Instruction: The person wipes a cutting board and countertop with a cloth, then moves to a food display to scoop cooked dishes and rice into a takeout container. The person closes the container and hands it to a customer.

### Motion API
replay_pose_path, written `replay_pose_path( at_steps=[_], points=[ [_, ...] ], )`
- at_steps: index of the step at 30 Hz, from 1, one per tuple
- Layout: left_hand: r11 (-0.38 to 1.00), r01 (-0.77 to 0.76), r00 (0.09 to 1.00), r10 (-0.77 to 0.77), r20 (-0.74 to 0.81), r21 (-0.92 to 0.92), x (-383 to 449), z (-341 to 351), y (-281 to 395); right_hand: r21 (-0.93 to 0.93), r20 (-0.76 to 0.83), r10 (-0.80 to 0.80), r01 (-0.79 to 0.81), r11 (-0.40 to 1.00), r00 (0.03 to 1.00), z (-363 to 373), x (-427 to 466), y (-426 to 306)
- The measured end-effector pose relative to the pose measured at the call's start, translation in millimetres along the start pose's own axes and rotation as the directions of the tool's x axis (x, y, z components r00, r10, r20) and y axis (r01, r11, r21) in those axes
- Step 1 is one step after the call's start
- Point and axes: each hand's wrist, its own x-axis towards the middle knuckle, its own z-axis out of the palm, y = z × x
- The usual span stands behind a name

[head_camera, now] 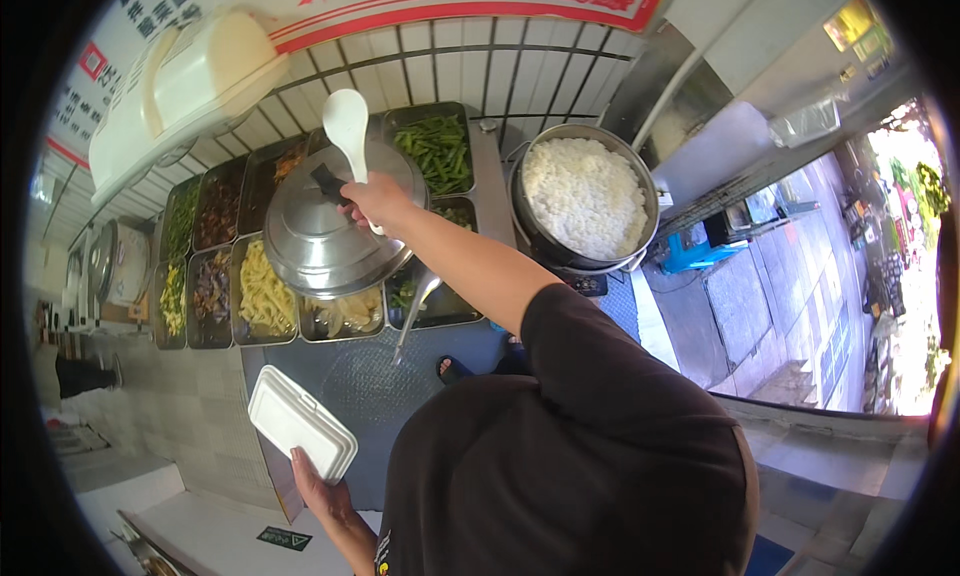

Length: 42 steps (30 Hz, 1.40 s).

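My right hand (375, 201) grips a white rice paddle (347, 129), its bowl pointing up, and also touches the black handle (328, 183) of a round metal pot lid (322, 234). The lid is over several metal food trays, partly hiding them. Low on the left, my left hand (322, 490) holds a closed white foam takeaway box (302, 422). To the right of the trays stands an uncovered metal pot (649, 178) full of cooked white rice (585, 197). A metal serving spoon (417, 313) leans out over the front of the tray at the lower right.
Trays of green beans (435, 152), shredded yellow food (264, 291) and other dishes line the counter. A tiled wall (450, 65) rises behind, with a cream-coloured case (195, 73) at upper left. A blue stool (701, 252) stands right of the rice pot.
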Motion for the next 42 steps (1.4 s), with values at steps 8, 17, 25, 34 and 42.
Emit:
replay_pose_path(
  at_steps=[8,17,25,34,42],
  points=[
    [1.000,-0.002,0.989,0.002,0.150,-0.003,-3.4,49.3,-12.1,-0.125,-0.300,-0.196,0.165,0.978,0.934,-201.7,-136.0,-87.4],
    [0.998,0.057,0.937,-0.058,0.344,0.012,-18.9,142.9,-55.8,-0.086,-0.562,-0.173,0.151,0.985,0.809,-379.4,-199.1,-38.9],
    [0.999,0.026,0.930,-0.031,0.366,0.018,-39.0,173.9,-69.3,-0.170,-0.530,-0.185,0.110,0.979,0.828,-371.2,-203.7,-19.0],
    [1.000,0.007,0.978,-0.002,0.207,-0.027,-52.8,150.3,-74.0,-0.108,-0.629,-0.130,0.079,0.991,0.766,-372.3,-207.1,-22.4],
    [0.996,-0.004,0.992,0.016,0.129,-0.089,-53.7,130.5,-69.6,-0.154,-0.648,-0.113,0.016,0.988,0.753,-413.0,-207.5,3.0]
  ],
)
